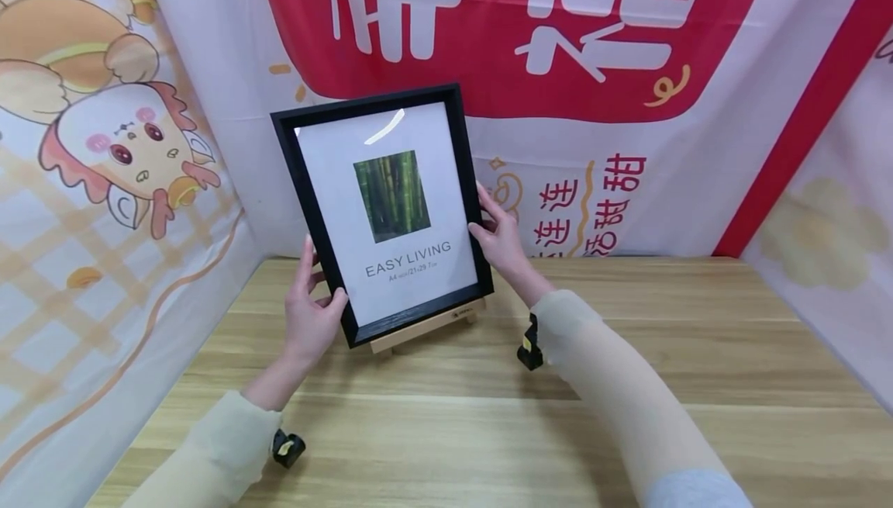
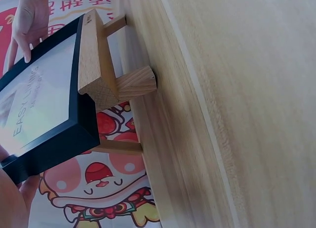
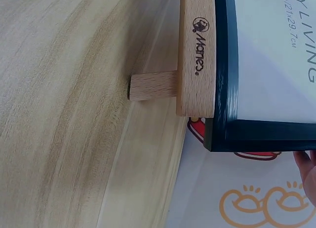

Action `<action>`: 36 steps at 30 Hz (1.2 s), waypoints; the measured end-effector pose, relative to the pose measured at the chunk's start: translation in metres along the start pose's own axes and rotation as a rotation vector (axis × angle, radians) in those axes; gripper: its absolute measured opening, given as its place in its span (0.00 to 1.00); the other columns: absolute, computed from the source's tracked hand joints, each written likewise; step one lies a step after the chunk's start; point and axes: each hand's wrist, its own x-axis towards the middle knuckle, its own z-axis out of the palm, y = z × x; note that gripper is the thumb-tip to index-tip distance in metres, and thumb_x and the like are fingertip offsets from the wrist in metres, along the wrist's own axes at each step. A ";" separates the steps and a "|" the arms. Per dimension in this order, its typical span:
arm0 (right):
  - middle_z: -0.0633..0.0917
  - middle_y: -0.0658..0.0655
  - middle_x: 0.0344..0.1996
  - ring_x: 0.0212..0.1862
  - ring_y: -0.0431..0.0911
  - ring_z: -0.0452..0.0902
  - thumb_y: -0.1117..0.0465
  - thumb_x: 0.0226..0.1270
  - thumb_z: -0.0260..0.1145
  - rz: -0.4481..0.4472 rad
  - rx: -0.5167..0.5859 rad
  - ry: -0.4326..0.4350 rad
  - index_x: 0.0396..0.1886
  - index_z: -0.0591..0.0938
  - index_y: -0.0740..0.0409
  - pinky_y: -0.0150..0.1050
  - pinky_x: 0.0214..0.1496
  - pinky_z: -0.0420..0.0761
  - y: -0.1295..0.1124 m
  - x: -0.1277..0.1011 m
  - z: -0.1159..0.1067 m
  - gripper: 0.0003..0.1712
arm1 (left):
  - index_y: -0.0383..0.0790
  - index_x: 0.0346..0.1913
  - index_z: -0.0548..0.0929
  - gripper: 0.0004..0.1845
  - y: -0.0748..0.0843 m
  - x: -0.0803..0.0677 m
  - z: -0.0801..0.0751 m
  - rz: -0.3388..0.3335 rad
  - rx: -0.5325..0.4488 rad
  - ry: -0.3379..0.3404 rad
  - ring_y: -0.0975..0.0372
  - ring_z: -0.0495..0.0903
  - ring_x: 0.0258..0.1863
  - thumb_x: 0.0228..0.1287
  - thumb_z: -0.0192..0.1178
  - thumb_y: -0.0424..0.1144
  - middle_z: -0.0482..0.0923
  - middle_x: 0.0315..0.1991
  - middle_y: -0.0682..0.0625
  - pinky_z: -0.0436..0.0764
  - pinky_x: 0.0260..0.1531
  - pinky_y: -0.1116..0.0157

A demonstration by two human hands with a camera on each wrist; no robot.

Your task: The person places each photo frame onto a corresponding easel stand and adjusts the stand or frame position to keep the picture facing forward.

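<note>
A black picture frame [image 1: 328,182] with a bamboo picture and the words "EASY LIVING" stands tilted back on a small wooden easel [image 1: 427,327]. Its lower edge rests on the easel's ledge, which shows close up in the left wrist view as a grooved wooden bar [image 2: 96,60]. My left hand [image 1: 310,322] grips the frame's left side low down, thumb at the front and fingers around the side. Higher up on the opposite side, my right hand [image 1: 501,240] holds the edge between thumb and fingers. Most of the easel is hidden behind the frame.
The easel stands near the back of a wood-grain table [image 1: 446,430]. Behind it hangs a red and white printed cloth [image 1: 544,97], and another with a cartoon figure [image 1: 132,136] covers the left side. Black wrist mounts [image 1: 530,345] sit under both sleeves.
</note>
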 end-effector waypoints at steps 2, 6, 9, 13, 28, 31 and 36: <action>0.68 0.59 0.69 0.57 0.59 0.75 0.81 0.65 0.56 0.003 -0.014 -0.001 0.75 0.61 0.50 0.43 0.58 0.78 0.000 0.001 0.000 0.41 | 0.42 0.77 0.48 0.47 0.000 0.001 0.000 0.002 -0.001 0.000 0.46 0.73 0.48 0.55 0.50 0.13 0.57 0.70 0.38 0.81 0.34 0.76; 0.66 0.58 0.70 0.59 0.58 0.74 0.80 0.66 0.56 0.003 -0.036 -0.001 0.75 0.61 0.49 0.43 0.58 0.78 0.001 0.001 -0.001 0.41 | 0.39 0.77 0.49 0.47 -0.001 0.002 0.001 0.013 -0.008 -0.005 0.45 0.74 0.47 0.55 0.51 0.13 0.59 0.68 0.36 0.81 0.33 0.77; 0.66 0.57 0.71 0.60 0.56 0.72 0.80 0.66 0.56 0.002 -0.047 0.000 0.75 0.61 0.49 0.43 0.58 0.77 0.001 0.002 -0.002 0.41 | 0.38 0.77 0.48 0.47 0.000 0.002 0.002 0.018 -0.008 -0.008 0.44 0.73 0.47 0.55 0.51 0.13 0.59 0.68 0.35 0.80 0.33 0.78; 0.66 0.57 0.70 0.60 0.56 0.72 0.79 0.67 0.56 0.017 -0.059 -0.003 0.75 0.61 0.47 0.42 0.59 0.77 0.002 0.002 -0.002 0.41 | 0.39 0.77 0.48 0.47 0.001 0.002 0.002 0.001 0.002 -0.011 0.45 0.73 0.48 0.56 0.51 0.13 0.57 0.70 0.37 0.81 0.34 0.76; 0.68 0.70 0.64 0.60 0.63 0.71 0.68 0.68 0.63 0.136 -0.146 -0.185 0.78 0.49 0.58 0.49 0.64 0.72 0.016 -0.021 -0.034 0.45 | 0.47 0.76 0.43 0.47 -0.032 -0.017 0.000 -0.194 -0.078 -0.076 0.46 0.64 0.60 0.62 0.57 0.20 0.56 0.68 0.37 0.74 0.53 0.48; 0.68 0.73 0.63 0.58 0.66 0.72 0.69 0.67 0.63 0.154 -0.124 -0.222 0.78 0.48 0.58 0.51 0.62 0.73 0.025 -0.034 -0.041 0.46 | 0.48 0.76 0.40 0.49 -0.038 -0.031 0.000 -0.251 -0.074 -0.090 0.45 0.64 0.61 0.62 0.59 0.22 0.55 0.69 0.36 0.71 0.57 0.43; 0.65 0.73 0.66 0.60 0.67 0.70 0.69 0.68 0.63 0.225 -0.096 -0.270 0.79 0.48 0.51 0.53 0.62 0.73 0.033 -0.053 -0.047 0.47 | 0.49 0.75 0.39 0.50 -0.039 -0.052 0.005 -0.355 -0.091 -0.071 0.45 0.66 0.61 0.62 0.61 0.23 0.55 0.69 0.35 0.72 0.58 0.47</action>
